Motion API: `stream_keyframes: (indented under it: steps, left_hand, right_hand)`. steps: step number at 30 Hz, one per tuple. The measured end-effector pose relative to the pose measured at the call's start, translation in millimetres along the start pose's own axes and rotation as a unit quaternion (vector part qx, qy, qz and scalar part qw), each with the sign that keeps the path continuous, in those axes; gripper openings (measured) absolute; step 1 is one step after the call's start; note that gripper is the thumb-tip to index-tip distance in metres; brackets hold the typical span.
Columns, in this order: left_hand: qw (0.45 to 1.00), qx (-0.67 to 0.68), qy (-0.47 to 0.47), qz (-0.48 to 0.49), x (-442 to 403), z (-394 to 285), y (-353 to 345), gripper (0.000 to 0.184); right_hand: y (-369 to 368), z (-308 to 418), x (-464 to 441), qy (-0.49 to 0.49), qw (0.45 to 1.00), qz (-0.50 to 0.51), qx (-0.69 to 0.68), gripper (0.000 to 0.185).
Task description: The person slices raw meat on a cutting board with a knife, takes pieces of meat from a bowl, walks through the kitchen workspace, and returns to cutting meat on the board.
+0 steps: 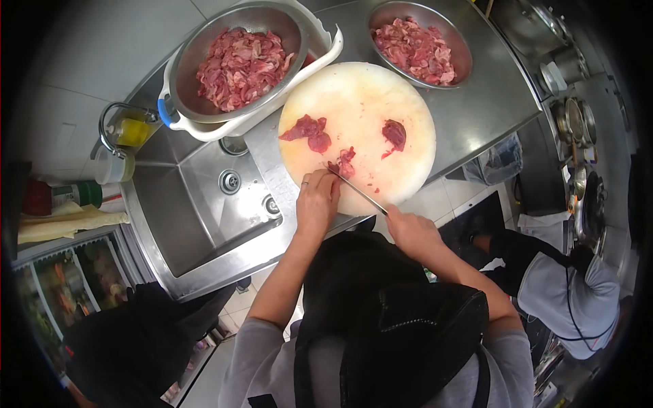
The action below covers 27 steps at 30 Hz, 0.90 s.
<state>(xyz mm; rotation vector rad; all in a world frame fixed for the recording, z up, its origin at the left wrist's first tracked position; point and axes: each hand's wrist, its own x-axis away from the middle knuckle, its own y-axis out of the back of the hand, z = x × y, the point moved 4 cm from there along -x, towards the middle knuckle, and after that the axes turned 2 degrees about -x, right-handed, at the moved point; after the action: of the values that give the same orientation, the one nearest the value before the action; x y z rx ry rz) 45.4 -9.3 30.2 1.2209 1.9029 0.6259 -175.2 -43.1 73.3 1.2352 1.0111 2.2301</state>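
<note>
My right hand (413,234) is closed round the handle of a knife (363,192), whose blade slants up and left across the round cutting board (357,92). The blade's tip end meets a small piece of red raw meat (346,162). At the near left of the board, my left hand (318,196), with a ring on one finger, has its fingers bent together and pressed on the lower end of that piece. The fingertips are partly hidden. A larger piece of meat (317,139) lies to the upper left, and another piece (394,137) to the right.
A large metal bowl (178,81) of cut meat rests in a white plastic tub (331,53) behind the sink (173,228). A second bowl (464,51) of meat stands at the back right. People in dark clothing (129,347) and grey clothing (554,289) are nearby.
</note>
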Motion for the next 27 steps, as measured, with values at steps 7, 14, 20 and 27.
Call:
stream_keyframes:
  steps: [7, 14, 20, 27]
  left_hand:
    - [1.000, 0.009, -0.006, 0.001, -1, -1, 0, 0.014]
    - [0.999, -0.003, 0.048, -0.004, 3, 19, 2, 0.015]
    - [0.970, 0.118, 0.204, -0.061, -19, 32, 19, 0.018]
    - [0.984, -0.093, -0.104, 0.110, -53, -6, -52, 0.032]
  right_hand:
    - [-1, -6, -1, -0.013, 1.000, -0.002, -0.022, 0.024]
    - [2, -39, 44, -0.037, 0.999, 0.036, -0.012, 0.026]
    - [6, -61, 51, -0.009, 0.999, 0.032, -0.012, 0.026]
    - [49, -111, 105, -0.043, 0.987, -0.098, -0.124, 0.023]
